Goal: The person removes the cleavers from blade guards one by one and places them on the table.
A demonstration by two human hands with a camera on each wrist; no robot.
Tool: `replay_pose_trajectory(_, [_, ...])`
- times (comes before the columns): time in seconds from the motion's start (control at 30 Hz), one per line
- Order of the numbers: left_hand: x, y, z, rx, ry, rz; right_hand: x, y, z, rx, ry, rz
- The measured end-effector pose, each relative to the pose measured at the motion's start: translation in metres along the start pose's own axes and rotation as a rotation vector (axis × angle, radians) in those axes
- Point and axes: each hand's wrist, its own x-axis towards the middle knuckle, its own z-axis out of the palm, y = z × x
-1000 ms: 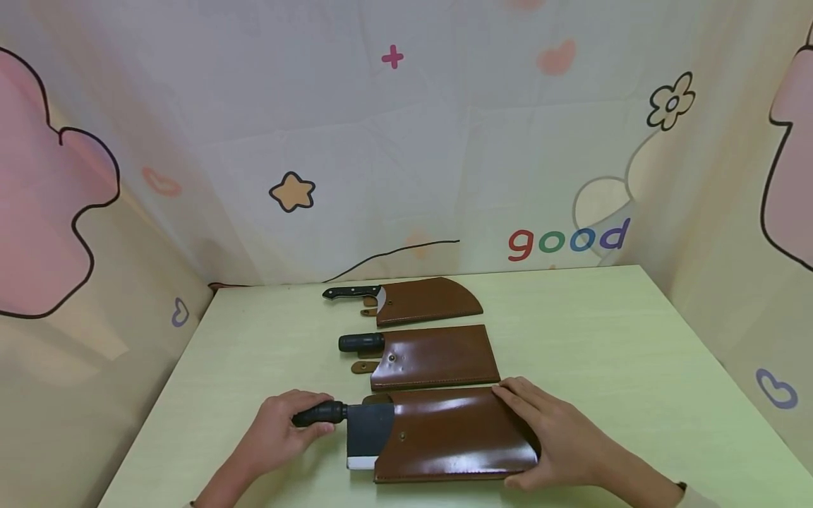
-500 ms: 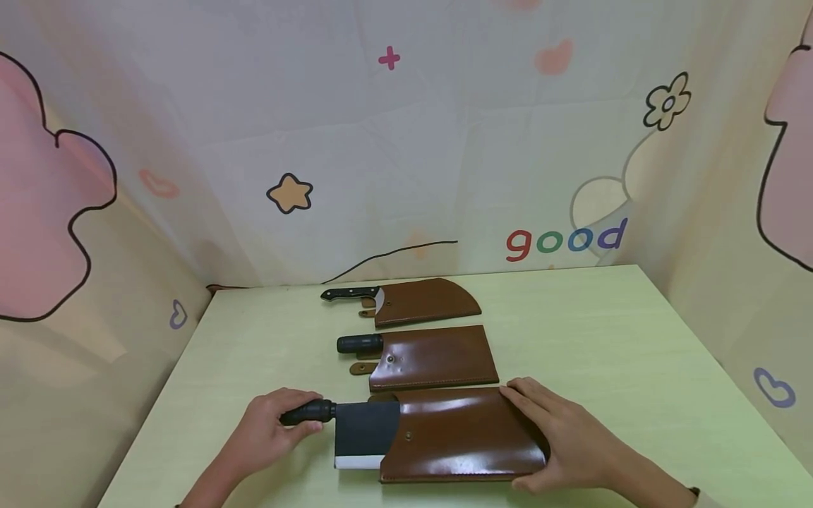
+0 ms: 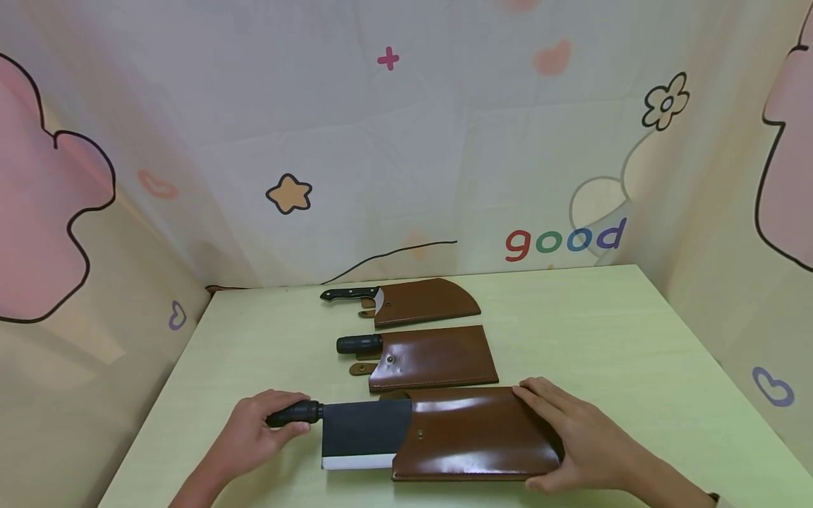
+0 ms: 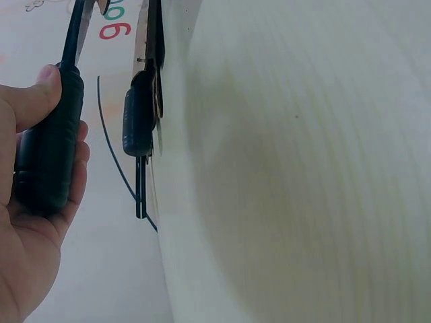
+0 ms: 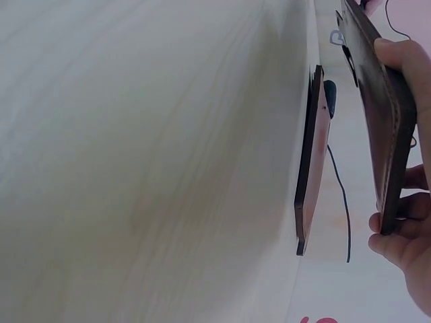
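Note:
My left hand [image 3: 254, 432] grips the black handle [image 4: 50, 145] of a cleaver [image 3: 360, 430], fingers and thumb wrapped round it. Its broad dark blade, with a bright strip along the near edge, is partly inside a glossy brown leather sheath [image 3: 479, 434]; the sheath hides the blade's right part. At the sheath's far right end, my right hand [image 3: 587, 444] holds it with the fingers over the back corner and the thumb at the front. In the right wrist view the gripped sheath [image 5: 380, 114] is raised off the table.
Behind lies a second brown sheath [image 3: 438, 356] with a black-handled knife in it and its strap undone. Farther back is a third, curved sheath [image 3: 428, 302] holding a knife with a riveted black handle. All are on a pale green table [image 3: 591, 331] before a printed cloth backdrop.
The left hand has drawn the cleaver leftward, while the right hand has shifted right with the sheath. More of the blade shows now. The two other sheathed knives stay put.

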Motion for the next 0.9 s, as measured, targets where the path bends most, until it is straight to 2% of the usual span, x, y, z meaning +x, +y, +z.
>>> replay_pose_trajectory(0.23, [-0.003,0.000,-0.005,-0.004,0.002,0.000,-0.005,0.004,-0.003,-0.012,-0.007,0.011])
replay_pose_trajectory(0.63, [-0.008,-0.007,-0.011,-0.011,0.048,0.043,-0.012,0.010,-0.009,-0.011,0.017,0.001])
replay_pose_trajectory(0.9, [-0.011,-0.008,-0.014,-0.036,0.005,-0.017,-0.017,0.013,-0.011,-0.006,0.043,-0.021])
